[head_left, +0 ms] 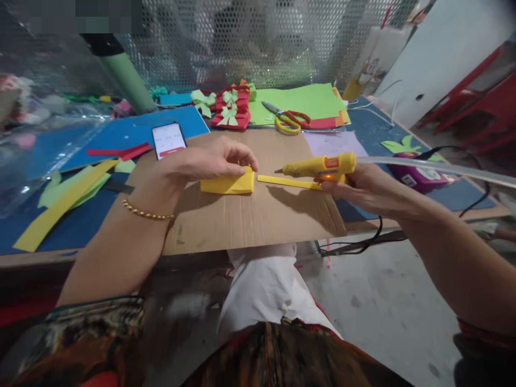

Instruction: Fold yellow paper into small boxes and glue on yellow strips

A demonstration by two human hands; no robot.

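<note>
My left hand (221,158) pinches the top edge of a folded yellow paper piece (227,184) that rests on the cardboard sheet (242,226). In my right hand (358,188) is a yellow glue gun (318,165), its orange light lit and its nozzle aimed left. A clear glue stick (435,167) juts from the gun's back. Below the gun, a narrow yellow paper strip (288,181) lies on the cardboard, its right end by my right fingers. The nozzle is apart from the folded piece.
Scissors (288,119) lie on green paper sheets (298,102) at the back, beside red paper pieces with green bows (231,107). A phone (169,138) and paper scraps (66,201) are at left. A purple device (417,172) and cables (371,239) are at right.
</note>
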